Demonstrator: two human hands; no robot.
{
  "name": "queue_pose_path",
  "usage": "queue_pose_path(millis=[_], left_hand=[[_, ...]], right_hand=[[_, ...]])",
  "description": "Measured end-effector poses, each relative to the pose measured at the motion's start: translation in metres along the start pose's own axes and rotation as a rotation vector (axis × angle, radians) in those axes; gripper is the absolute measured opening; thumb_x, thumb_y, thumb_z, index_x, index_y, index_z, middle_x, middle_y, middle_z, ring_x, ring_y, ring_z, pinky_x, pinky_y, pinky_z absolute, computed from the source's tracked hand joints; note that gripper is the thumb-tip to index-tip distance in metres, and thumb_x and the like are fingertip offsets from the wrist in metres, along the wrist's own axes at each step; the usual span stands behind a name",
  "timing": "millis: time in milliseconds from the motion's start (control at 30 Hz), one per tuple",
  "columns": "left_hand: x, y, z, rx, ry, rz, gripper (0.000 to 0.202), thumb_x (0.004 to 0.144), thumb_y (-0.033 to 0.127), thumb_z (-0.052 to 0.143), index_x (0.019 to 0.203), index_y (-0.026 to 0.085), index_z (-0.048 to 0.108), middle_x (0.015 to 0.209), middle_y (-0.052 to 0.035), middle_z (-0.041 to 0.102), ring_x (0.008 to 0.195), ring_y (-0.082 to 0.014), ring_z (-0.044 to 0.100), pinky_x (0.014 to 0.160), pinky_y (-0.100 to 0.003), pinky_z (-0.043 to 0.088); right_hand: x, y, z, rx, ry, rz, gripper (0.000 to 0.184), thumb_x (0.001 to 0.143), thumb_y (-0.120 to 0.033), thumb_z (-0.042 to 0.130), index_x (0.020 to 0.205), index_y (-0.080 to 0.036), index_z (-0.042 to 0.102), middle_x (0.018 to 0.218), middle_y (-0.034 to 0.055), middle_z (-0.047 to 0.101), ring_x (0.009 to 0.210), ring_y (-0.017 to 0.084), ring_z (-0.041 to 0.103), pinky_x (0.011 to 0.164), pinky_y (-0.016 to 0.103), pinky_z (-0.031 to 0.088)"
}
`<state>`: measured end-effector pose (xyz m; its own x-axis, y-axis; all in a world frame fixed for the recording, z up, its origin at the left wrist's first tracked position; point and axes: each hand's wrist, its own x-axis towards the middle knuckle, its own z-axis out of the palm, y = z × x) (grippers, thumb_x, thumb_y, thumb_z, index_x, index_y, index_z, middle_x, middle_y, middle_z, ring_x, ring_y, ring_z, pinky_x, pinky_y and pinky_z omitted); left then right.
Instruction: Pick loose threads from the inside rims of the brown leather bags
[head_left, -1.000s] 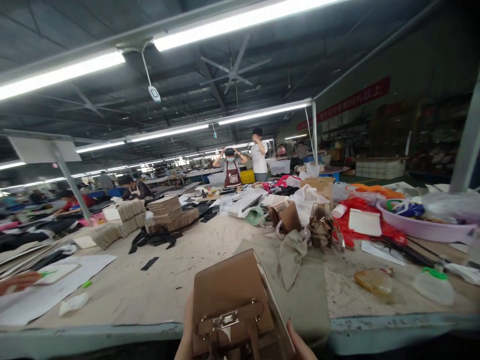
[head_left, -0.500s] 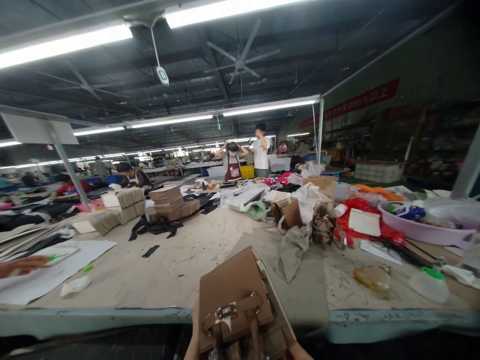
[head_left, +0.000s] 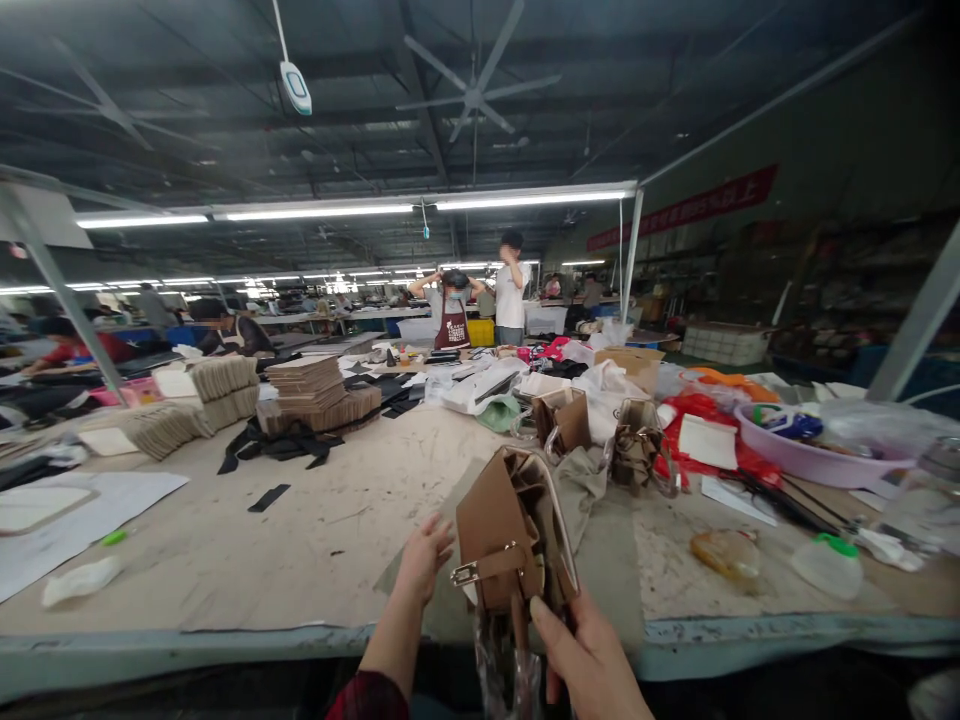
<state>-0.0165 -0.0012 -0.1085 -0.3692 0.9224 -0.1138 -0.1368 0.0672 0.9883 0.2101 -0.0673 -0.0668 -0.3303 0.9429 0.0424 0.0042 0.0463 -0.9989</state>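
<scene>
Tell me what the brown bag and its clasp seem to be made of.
The brown bag is probably leather or faux leather: smooth matte tan panels that hold stiff folds. The pictures do not settle which. The clasp looks like polished silver metal, since it glints under the lights.

Operator: 2 bare hands in view. L hand (head_left: 422,555): forearm uncovered up to a dark red sleeve (head_left: 367,698) w/ darker check pattern, at bottom frame edge. R hand (head_left: 592,660): bare to wrist, cut off by frame edge.
</scene>
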Motion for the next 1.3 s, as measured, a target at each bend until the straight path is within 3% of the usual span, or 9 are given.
queue_pose_path(millis=[167,333,467,567,667,733,867,1067,1300], left_hand=[[-0.037,0.007,0.003,0.035,-0.072,0.155,0.065,0.084,0.053,0.059,0.140,0.024,0.043,0.152,-0.0070,0.037,0.140,-0.0241,0.034,0.113,-0.037,0.032],[-0.064,0.012,0.030,0.496,-0.179,0.365,0.082,0.079,0.039,0.065,0.148,0.015,0.029,0.154,-0.0126,0.031,0.142,-0.0294,0.028,0.118,-0.045,0.024],[-0.046,0.015,0.040,0.809,-0.042,0.423,0.085,0.076,0.027,0.064,0.149,0.012,0.025,0.151,-0.0154,0.037,0.139,-0.0304,0.034,0.114,-0.047,0.030],[-0.027,0.021,0.031,0.934,0.035,0.437,0.059,0.084,0.020,0.052,0.142,0.012,0.040,0.136,-0.0158,0.055,0.124,-0.0289,0.053,0.104,-0.045,0.042],[-0.010,0.029,0.018,0.967,0.022,0.415,0.041,0.084,0.014,0.048,0.124,0.016,0.058,0.117,-0.0133,0.068,0.108,-0.0284,0.064,0.095,-0.045,0.048],[-0.001,0.033,0.014,0.963,-0.007,0.423,0.039,0.083,0.014,0.051,0.120,0.018,0.061,0.111,-0.0109,0.071,0.103,-0.0276,0.066,0.092,-0.045,0.050],[0.012,0.036,0.027,0.933,-0.088,0.502,0.045,0.082,0.022,0.058,0.127,0.018,0.056,0.131,-0.0102,0.060,0.122,-0.0260,0.054,0.105,-0.043,0.041],[0.021,0.036,0.046,0.825,-0.195,0.418,0.046,0.080,0.022,0.061,0.126,0.023,0.050,0.119,-0.0055,0.067,0.107,-0.0246,0.063,0.095,-0.042,0.046],[0.020,0.032,0.040,0.739,-0.307,0.399,0.045,0.079,0.014,0.063,0.117,0.026,0.043,0.092,0.0030,0.069,0.082,-0.0178,0.064,0.076,-0.031,0.046]], right_hand=[[0.035,0.023,0.012,-0.140,0.063,0.116,0.073,0.089,-0.046,0.047,0.150,-0.019,0.017,0.116,0.0126,0.063,0.038,0.009,0.049,0.037,0.027,0.047],[0.041,0.035,0.014,-0.168,0.009,0.109,0.075,0.089,-0.043,0.046,0.152,-0.023,0.010,0.125,0.0122,0.058,0.048,0.012,0.056,0.040,0.028,0.051],[0.038,0.031,-0.002,-0.193,-0.011,0.121,0.072,0.089,-0.036,0.044,0.152,-0.021,0.013,0.124,0.0108,0.060,0.044,0.011,0.053,0.043,0.028,0.052],[0.030,0.032,-0.026,-0.275,-0.071,0.120,0.071,0.089,-0.033,0.040,0.153,-0.021,0.012,0.136,0.0124,0.053,0.045,0.011,0.055,0.047,0.030,0.054],[0.019,0.032,-0.057,-0.449,-0.186,0.022,0.071,0.087,-0.033,0.043,0.152,-0.017,0.019,0.145,0.0131,0.044,0.088,0.023,0.067,0.076,0.036,0.057],[0.013,0.026,-0.077,-0.576,-0.252,-0.047,0.071,0.086,-0.034,0.049,0.150,-0.013,0.027,0.141,0.0137,0.049,0.116,0.028,0.056,0.097,0.039,0.047],[0.016,-0.004,-0.105,-0.741,-0.344,-0.037,0.057,0.088,-0.032,0.056,0.142,-0.020,0.044,0.099,0.0070,0.068,0.086,0.021,0.064,0.082,0.033,0.053],[0.081,-0.043,-0.095,-0.750,-0.086,-0.473,0.028,0.092,-0.026,0.057,0.119,-0.025,0.061,0.108,0.0046,0.064,0.096,0.017,0.060,0.083,0.028,0.049],[0.167,-0.034,-0.053,-0.931,-0.341,-0.643,0.022,0.085,-0.011,0.062,0.103,-0.023,0.067,0.102,0.0022,0.062,0.089,0.015,0.059,0.081,0.027,0.046]])
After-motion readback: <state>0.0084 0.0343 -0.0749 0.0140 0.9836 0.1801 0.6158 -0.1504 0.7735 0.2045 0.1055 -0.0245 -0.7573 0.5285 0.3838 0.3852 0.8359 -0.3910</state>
